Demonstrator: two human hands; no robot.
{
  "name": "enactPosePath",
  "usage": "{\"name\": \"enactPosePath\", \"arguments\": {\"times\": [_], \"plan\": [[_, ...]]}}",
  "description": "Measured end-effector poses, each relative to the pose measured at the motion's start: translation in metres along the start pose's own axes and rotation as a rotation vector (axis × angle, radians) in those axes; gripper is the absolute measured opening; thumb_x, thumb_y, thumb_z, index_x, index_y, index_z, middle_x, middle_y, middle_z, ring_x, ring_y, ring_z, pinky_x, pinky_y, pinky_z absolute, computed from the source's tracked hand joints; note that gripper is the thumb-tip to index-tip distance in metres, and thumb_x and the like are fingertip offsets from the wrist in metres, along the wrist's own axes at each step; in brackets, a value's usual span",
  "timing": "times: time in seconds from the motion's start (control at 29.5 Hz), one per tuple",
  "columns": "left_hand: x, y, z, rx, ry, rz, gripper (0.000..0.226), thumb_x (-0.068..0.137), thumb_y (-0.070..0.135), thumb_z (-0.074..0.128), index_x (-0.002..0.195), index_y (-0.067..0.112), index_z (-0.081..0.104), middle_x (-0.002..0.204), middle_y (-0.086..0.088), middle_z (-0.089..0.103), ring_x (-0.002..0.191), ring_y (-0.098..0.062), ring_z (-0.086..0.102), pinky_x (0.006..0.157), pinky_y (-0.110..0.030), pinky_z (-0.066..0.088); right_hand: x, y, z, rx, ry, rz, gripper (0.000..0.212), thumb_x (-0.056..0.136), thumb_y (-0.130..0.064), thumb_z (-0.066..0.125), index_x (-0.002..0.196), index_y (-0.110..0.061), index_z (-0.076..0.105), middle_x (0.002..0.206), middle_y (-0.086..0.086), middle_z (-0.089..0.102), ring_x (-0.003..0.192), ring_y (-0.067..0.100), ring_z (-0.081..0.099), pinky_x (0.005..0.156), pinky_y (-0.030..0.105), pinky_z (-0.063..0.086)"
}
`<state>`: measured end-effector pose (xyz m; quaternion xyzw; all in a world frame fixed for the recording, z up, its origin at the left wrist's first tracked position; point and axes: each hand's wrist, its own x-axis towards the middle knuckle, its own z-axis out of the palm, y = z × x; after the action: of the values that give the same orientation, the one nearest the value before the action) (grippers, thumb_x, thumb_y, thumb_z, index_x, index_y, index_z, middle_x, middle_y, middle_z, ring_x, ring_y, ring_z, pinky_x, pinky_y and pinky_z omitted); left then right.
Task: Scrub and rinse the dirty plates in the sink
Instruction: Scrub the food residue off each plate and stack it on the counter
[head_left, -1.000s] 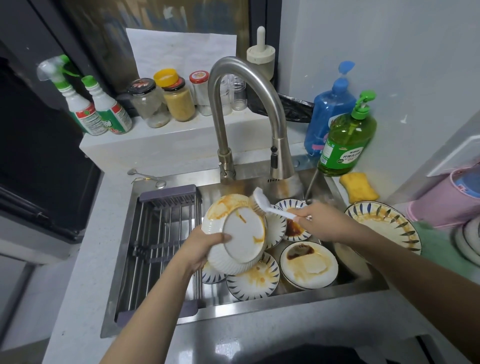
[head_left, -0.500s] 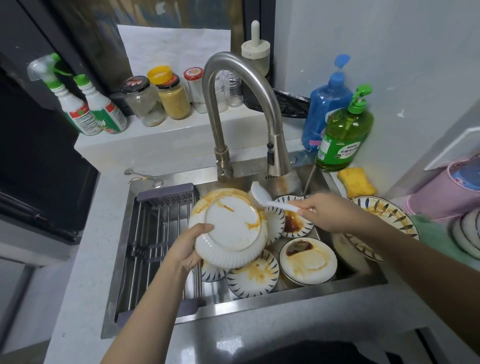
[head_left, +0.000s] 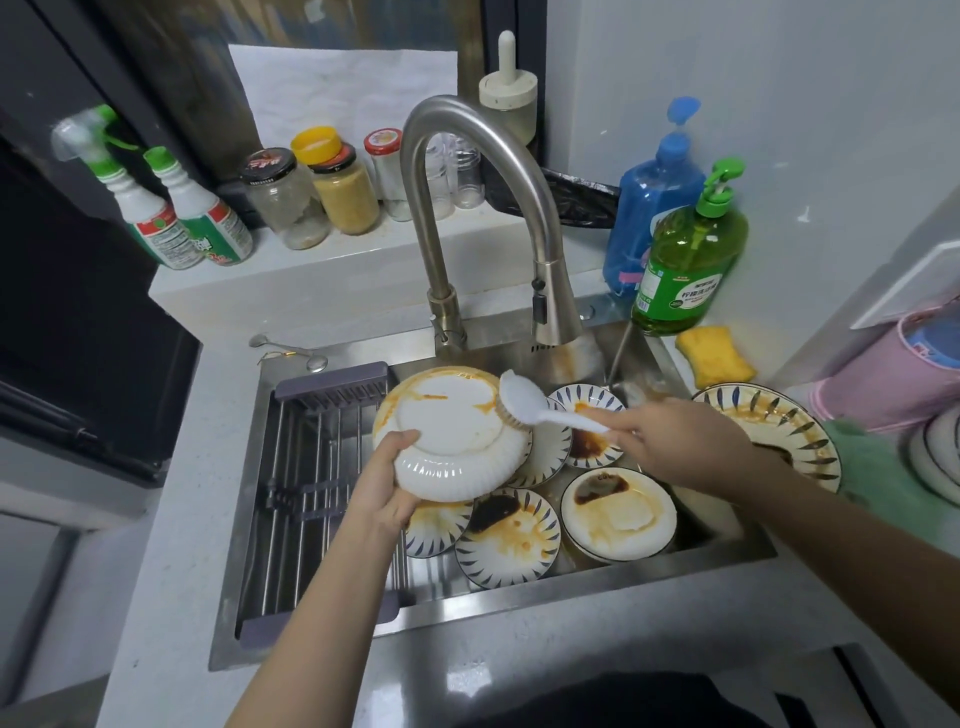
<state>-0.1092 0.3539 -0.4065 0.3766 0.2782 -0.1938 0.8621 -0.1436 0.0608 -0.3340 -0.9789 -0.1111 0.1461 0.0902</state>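
Observation:
My left hand grips the near rim of a white ribbed plate, held tilted above the sink with orange sauce smeared along its far edge. My right hand holds the handle of a white dish brush, whose bristles touch the plate's right side. Below them in the steel sink lie several dirty plates with blue-striped rims, plus a plain white one stained brown and orange.
A drying rack fills the sink's left half. The curved faucet arches over the plates. Green soap bottle, blue bottle and yellow sponge stand at right. Another dirty plate rests on the right counter. Jars and spray bottles line the ledge.
My left hand has tilted the plate and shifted it slightly left. The brush has come down from just above the plate's top right edge onto its right side.

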Motion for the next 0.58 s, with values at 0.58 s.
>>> {"name": "enactPosePath", "arguments": {"times": [0.58], "plan": [[0.004, 0.001, 0.009, -0.199, 0.088, 0.035, 0.025, 0.093, 0.008, 0.048, 0.116, 0.009, 0.056, 0.103, -0.015, 0.068, 0.095, -0.033, 0.061, 0.066, -0.058, 0.051, -0.011, 0.0, 0.022, 0.103, 0.065, -0.032, 0.042, 0.1, -0.036, 0.038, 0.138, -0.051, 0.029, 0.061, -0.006, 0.053, 0.053, 0.008, 0.044, 0.049, 0.021, 0.032]]}}
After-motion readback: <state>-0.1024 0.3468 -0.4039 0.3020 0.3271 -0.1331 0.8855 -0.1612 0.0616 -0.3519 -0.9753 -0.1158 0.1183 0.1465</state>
